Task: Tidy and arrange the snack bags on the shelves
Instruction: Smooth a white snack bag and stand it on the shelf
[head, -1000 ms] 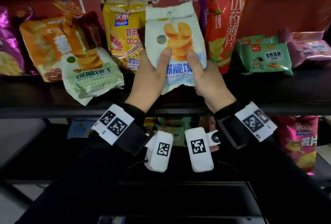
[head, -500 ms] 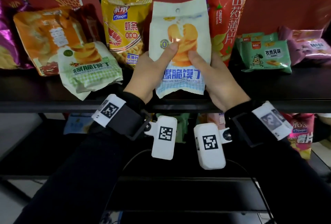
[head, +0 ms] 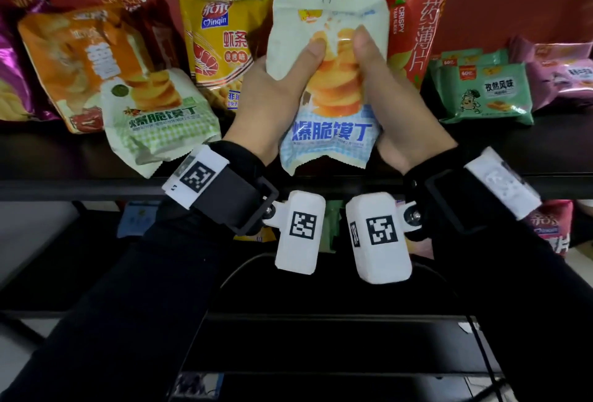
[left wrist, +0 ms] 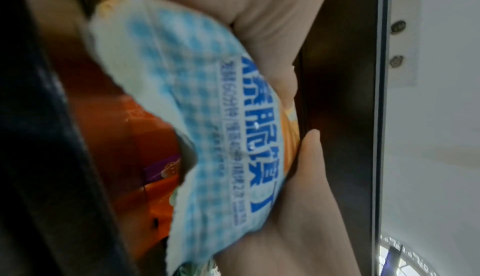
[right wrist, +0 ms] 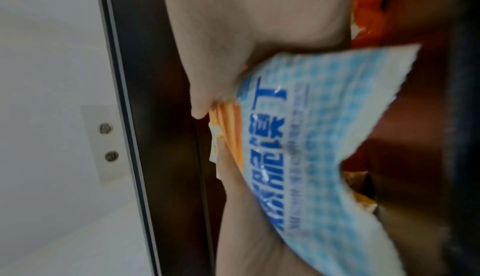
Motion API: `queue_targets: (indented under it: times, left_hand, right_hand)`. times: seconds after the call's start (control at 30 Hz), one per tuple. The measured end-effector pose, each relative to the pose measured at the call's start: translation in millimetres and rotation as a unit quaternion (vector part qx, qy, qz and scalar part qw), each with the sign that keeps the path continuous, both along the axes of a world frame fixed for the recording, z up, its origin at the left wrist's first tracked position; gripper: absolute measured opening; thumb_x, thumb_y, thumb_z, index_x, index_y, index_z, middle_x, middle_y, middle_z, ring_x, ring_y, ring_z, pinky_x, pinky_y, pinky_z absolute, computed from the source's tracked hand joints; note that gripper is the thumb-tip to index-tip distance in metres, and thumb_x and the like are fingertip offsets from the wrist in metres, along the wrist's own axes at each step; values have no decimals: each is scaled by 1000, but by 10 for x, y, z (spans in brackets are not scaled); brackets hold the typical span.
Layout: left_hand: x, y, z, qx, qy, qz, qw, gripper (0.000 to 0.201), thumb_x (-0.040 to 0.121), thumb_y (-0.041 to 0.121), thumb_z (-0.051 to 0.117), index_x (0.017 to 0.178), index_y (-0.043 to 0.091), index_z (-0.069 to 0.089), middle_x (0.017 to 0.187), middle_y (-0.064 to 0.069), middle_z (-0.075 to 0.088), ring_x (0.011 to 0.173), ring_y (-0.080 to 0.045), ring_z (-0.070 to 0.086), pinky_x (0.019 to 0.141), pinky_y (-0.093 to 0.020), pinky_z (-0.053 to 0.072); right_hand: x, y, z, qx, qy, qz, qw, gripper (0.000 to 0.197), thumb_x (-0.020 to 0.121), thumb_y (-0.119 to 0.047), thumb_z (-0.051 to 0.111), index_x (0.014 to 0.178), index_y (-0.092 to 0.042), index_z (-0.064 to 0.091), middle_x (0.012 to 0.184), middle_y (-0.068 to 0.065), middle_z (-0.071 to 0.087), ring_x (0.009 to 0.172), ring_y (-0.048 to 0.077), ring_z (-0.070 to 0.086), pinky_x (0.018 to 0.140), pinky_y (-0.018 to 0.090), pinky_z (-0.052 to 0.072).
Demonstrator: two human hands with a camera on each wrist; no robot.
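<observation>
Head view is showing the white-and-blue snack bag [head: 330, 80] standing upright over the front part of the upper shelf [head: 481, 148], held between both hands. The left hand [head: 276, 106] is gripping its left edge with the thumb pressing on the printed front, and the right hand [head: 394, 106] is gripping the right edge the same way, thumbs nearly meeting at the middle; the other fingers are wrapping behind the bag, out of sight. Left wrist and right wrist views are showing the bag's blue-checked lower end squeezed between the two palms. Just behind the bag, a yellow shrimp-stick bag [head: 221, 45] is leaning on its left and a red yam-crisp bag [head: 414, 16] is standing on its right. Farther left, a white-and-green bag [head: 160, 119] of the same make is lying tilted against an orange bag [head: 80, 61], with a purple bag [head: 12, 80] at the edge. To the right, green packets [head: 481, 93] are sitting stacked beside pink packets [head: 561, 74]. Below, more bags are lying on a lower shelf, largely hidden by the sleeves.
</observation>
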State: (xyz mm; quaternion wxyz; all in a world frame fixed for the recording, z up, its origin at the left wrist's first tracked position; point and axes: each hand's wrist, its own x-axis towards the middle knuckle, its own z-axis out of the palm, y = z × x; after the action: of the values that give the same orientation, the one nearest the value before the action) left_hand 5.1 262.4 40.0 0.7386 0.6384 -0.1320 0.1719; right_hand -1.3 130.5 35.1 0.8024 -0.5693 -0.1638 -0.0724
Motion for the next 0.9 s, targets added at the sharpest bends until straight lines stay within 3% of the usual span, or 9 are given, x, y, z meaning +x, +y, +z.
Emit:
queue_targets:
  times: [0.13, 0.2, 0.27, 0.33, 0.43, 0.6, 0.7, 0.8, 0.9]
  left_hand:
    - [-1, 34, 60, -4, 23, -81, 996, 19, 91, 28, 65, 105, 16, 67, 94, 1, 76, 88, -16, 73, 68, -27, 58]
    - [11, 78, 108, -9, 42, -96, 994, 36, 90, 37, 64, 116, 11, 64, 104, -4, 74, 95, -19, 72, 76, -28, 58]
    - [39, 101, 137, -7, 48, -42, 998, 45, 86, 49, 65, 114, 14, 64, 107, 1, 74, 98, -15, 70, 87, -32, 56]
    - [45, 91, 135, -28, 27, 6, 999, 28, 88, 42, 66, 103, 18, 66, 98, 5, 75, 92, -10, 71, 85, -28, 57]
    - [49, 55, 133, -52, -7, -3, 999, 13, 92, 24, 63, 101, 16, 67, 100, 0, 75, 94, -14, 71, 88, -32, 56]
    - [71, 139, 270, -24, 15, -52, 998, 50, 85, 29, 67, 128, 5, 55, 118, -10, 68, 107, -25, 67, 99, -47, 50]
    - [58, 164, 330, -27, 22, -70, 997, 74, 79, 41, 69, 139, 5, 45, 134, -10, 58, 123, -26, 56, 108, -45, 41]
    - [33, 132, 340, -33, 1, -57, 998, 43, 94, 34, 59, 122, 2, 56, 126, -14, 63, 117, -29, 60, 104, -47, 45]
    - [23, 83, 304, -81, -24, -56, 995, 21, 98, 23, 53, 101, 4, 61, 100, -10, 74, 96, -25, 71, 87, -40, 57]
  right_hand:
    - [61, 33, 54, -28, -16, -121, 992, 41, 90, -32, 64, 124, -10, 58, 114, 7, 69, 102, 20, 68, 92, 42, 54]
    - [68, 62, 21, -47, -28, -141, 989, 42, 90, -29, 64, 126, -8, 57, 116, 6, 68, 104, 19, 68, 93, 40, 54]
    - [49, 76, 28, -63, -39, -108, 991, 39, 92, -27, 63, 126, -8, 57, 116, 7, 68, 104, 19, 68, 93, 40, 54]
    - [51, 73, 93, -61, -29, -52, 996, 43, 91, -32, 63, 125, -8, 57, 116, 9, 69, 104, 22, 68, 92, 42, 54]
    - [90, 66, 223, -67, 1, -68, 995, 59, 85, -52, 61, 129, -12, 54, 118, 6, 68, 105, 22, 67, 93, 41, 54]
    - [149, 86, 193, -71, -10, -128, 989, 37, 94, -38, 57, 121, -13, 59, 112, 5, 70, 103, 22, 68, 93, 43, 54]
    - [153, 88, 250, -40, 5, -71, 997, 42, 93, -33, 58, 127, -8, 55, 116, 11, 68, 103, 27, 68, 93, 48, 53]
    - [127, 77, 361, -7, -1, -49, 999, 37, 93, -39, 56, 117, -11, 62, 108, 7, 72, 100, 23, 70, 94, 44, 53]
    - [117, 62, 421, 12, 3, -74, 997, 31, 96, -36, 54, 106, -9, 68, 99, 7, 75, 93, 22, 72, 91, 43, 55]
